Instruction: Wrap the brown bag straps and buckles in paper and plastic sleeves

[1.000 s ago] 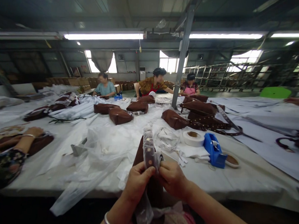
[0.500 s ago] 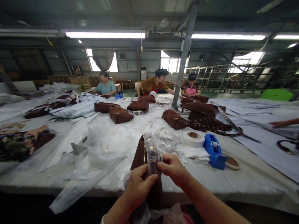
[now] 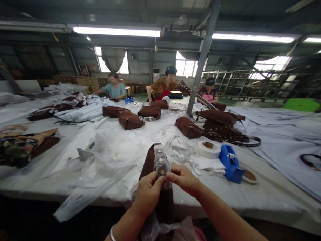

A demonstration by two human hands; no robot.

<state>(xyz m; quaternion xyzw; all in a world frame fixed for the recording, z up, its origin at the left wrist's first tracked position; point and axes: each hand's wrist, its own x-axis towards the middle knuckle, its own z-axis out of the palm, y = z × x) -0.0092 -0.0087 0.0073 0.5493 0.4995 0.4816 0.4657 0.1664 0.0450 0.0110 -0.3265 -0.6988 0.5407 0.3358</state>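
At the near table edge, a brown bag (image 3: 148,160) stands in front of me, its lower part hidden by my hands. A studded strap wrapped in clear plastic film (image 3: 161,159) runs up along its top. My left hand (image 3: 149,190) pinches the wrapped strap from the left, with its thumb on the film. From the right, my right hand (image 3: 183,179) grips the same strap, its fingertips close to the left thumb. Loose clear plastic (image 3: 150,225) hangs below my left hand.
Right of my hands are a blue tape dispenser (image 3: 230,163), a white tape roll (image 3: 208,149) and another roll (image 3: 250,175). Plastic bags (image 3: 101,157) lie left. Brown bags (image 3: 130,120) and a metal post (image 3: 203,62) stand farther back. Several co-workers (image 3: 161,89) are around the table.
My hands have shifted slightly along the strap and closer together; the film lies flatter over the studs. Across the table, a co-worker has straightened up and a brown studded piece is raised beside them.
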